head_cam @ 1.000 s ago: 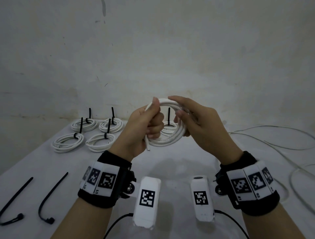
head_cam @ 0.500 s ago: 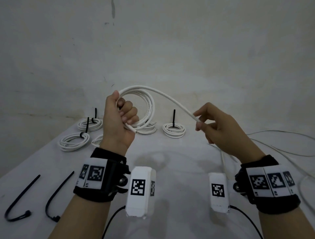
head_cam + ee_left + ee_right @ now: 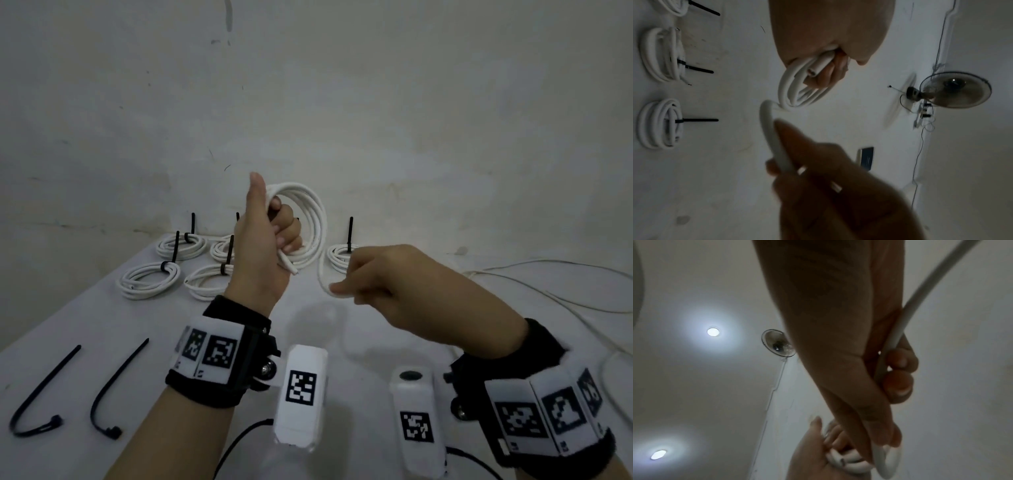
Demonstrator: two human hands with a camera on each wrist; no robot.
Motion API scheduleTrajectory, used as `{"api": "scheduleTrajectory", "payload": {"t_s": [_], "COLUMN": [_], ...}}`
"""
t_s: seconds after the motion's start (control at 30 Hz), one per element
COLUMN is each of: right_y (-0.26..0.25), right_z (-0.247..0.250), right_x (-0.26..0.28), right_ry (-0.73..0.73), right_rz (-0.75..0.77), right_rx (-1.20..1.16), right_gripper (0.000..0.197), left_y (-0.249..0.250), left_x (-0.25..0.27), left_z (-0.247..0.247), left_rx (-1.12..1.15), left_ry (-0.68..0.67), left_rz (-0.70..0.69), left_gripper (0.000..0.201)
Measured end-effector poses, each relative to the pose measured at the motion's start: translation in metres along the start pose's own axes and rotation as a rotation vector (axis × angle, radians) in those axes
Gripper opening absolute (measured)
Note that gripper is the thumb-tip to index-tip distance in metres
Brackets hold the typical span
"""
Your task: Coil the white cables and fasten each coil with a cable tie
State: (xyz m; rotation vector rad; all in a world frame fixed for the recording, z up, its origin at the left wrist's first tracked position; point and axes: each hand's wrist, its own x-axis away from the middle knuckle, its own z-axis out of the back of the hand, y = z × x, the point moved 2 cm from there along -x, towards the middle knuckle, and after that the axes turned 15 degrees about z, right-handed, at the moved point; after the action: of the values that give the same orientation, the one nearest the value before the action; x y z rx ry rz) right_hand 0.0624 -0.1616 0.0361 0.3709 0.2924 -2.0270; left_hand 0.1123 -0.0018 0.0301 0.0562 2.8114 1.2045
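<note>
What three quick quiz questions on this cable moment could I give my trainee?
1. True or false: the left hand grips the coil held upright above the table.
2. Which hand pinches the loose cable running off the coil? A left, B right.
3. Fill in: the number of spare ties lying flat at the table's left is ___.

Key: 1 true; 2 B, the right hand; 3 two.

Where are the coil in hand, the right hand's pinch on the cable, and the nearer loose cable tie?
coil (image 3: pixel 313 219) head view, right arc of the loops.
right hand (image 3: pixel 394 284) head view, back of hand.
cable (image 3: pixel 322 274) head view, strand above the pinch.
cable tie (image 3: pixel 116 383) head view, mid strap.
</note>
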Motion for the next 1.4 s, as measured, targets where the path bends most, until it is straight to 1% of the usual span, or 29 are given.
{"api": "scheduleTrajectory", "payload": {"t_s": [0.03,0.1,0.17,0.2,0.23,0.3,0.37,0.43,0.53,0.7,0.8,0.9,1.0,1.1,1.13,1.2,1.3,1.4], "right_y": [-0.006,-0.015,-0.021,-0.022,-0.022,-0.021,-0.020,-0.019,-0.017,-0.015,-0.015,-0.015,-0.013,-0.010,-0.007,0.000,0.008,0.007], "right_z": [-0.002,-0.003,0.000,0.003,0.005,0.011,0.013,0.013,0.013,0.016,0.011,0.007,0.012,0.024,0.028,0.035,0.038,0.029], "right_x": [-0.003,-0.008,-0.010,-0.009,-0.007,-0.005,-0.004,-0.003,-0.001,0.002,0.002,-0.001,0.001,0.007,0.010,0.016,0.020,0.013], "right_ry": [-0.009,0.021,0.084,0.124,0.168,0.234,0.259,0.261,0.245,0.253,0.241,0.237,0.266,0.308,0.323,0.376,0.495,0.528], "right_rz": [0.035,0.080,0.103,0.110,0.121,0.145,0.166,0.170,0.172,0.181,0.181,0.185,0.164,0.114,0.114,0.119,0.118,0.153], "right_rx": [0.041,0.104,0.146,0.136,0.114,0.081,0.077,0.064,0.022,-0.012,-0.024,-0.015,0.066,0.096,0.104,0.113,0.074,0.074], "right_gripper": [0.024,0.020,0.013,0.008,0.006,0.018,0.028,0.033,0.033,0.027,0.033,0.036,0.029,0.025,0.021,0.014,0.011,0.008], "left_y": [-0.005,-0.014,-0.022,-0.025,-0.027,-0.027,-0.025,-0.024,-0.022,-0.025,-0.026,-0.031,-0.037,-0.037,-0.035,-0.029,-0.023,-0.028], "left_x": [0.001,0.002,0.005,0.007,0.008,0.013,0.015,0.016,0.015,0.018,0.018,0.014,0.012,0.014,0.015,0.014,0.015,0.020], "left_z": [-0.004,-0.010,-0.016,-0.019,-0.020,-0.023,-0.024,-0.025,-0.024,-0.025,-0.025,-0.023,-0.022,-0.022,-0.022,-0.020,-0.017,-0.022], "left_rx": [-0.024,-0.076,-0.158,-0.215,-0.264,-0.303,-0.322,-0.314,-0.276,-0.449,-0.499,-0.529,-0.631,-0.684,-0.662,-0.639,-0.715,-0.779], "left_ry": [-0.003,-0.015,-0.033,-0.040,-0.042,-0.041,-0.061,-0.095,-0.128,-0.178,-0.201,-0.182,-0.182,-0.193,-0.206,-0.244,-0.267,-0.305], "left_rz": [0.016,0.058,0.101,0.111,0.114,0.115,0.113,0.108,0.124,0.123,0.100,0.081,0.083,0.115,0.128,0.148,0.168,0.206], "left_gripper": [0.046,0.047,0.049,0.050,0.050,0.048,0.044,0.039,0.035,0.031,0.032,0.034,0.037,0.028,0.025,0.028,0.029,0.031]}}
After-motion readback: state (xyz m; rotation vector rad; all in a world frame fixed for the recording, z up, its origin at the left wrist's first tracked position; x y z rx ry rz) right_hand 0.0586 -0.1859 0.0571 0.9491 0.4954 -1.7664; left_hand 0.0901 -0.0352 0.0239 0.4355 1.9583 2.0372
